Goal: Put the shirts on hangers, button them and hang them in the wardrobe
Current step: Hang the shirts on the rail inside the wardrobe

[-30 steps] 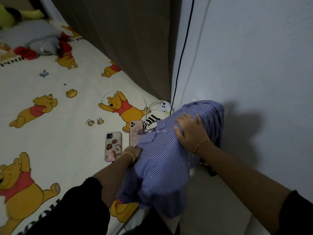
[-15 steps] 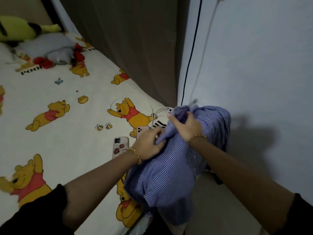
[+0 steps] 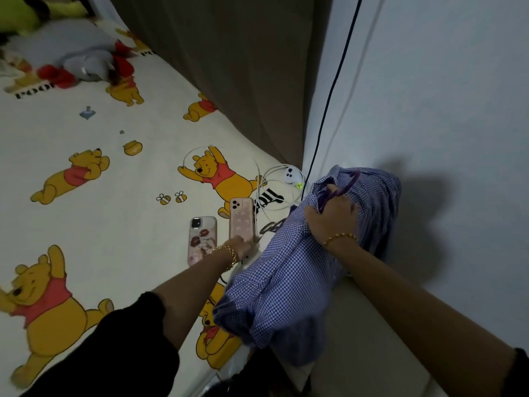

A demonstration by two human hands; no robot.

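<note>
Bunched in a heap at the near corner of the bed (image 3: 114, 224), spilling over the mattress edge towards the wall (image 3: 443, 110): one blue checked shirt (image 3: 286, 287). Not yet spread, not yet buttoned as far as can be told; placket lost in the folds.

Poking out at the collar end: a purple hanger (image 3: 347, 183), only a curved piece showing, the rest inside or under the cloth.

Right hand (image 3: 332, 219): fingers curled tight, clutching collar fabric together with the hanger. Left hand (image 3: 242, 247): low at the shirt's left edge, just below a pink phone (image 3: 242, 216); fingers blurred and partly hidden, so cannot tell whether pinching cloth or lying flat.

Judged step: seating the shirt on the hanger. To do it well:
- hold the hook firm with the right, feed one shoulder over one hanger arm, then the other
- shake or pull the body straight so both fronts hang level before starting on buttons
- begin at the top button to lock the collar in place
- keep cloth away from the white charger and cable (image 3: 292, 174) lying just beside the heap, to avoid dragging them along

Containers: none in view. Wardrobe out of frame.

Further out on the bed: second phone (image 3: 201, 239) beside the pink one, plush toys (image 3: 86, 64) at the far end. Brown curtain (image 3: 229, 67) behind; dark cable (image 3: 332, 90) running down the wall.
</note>
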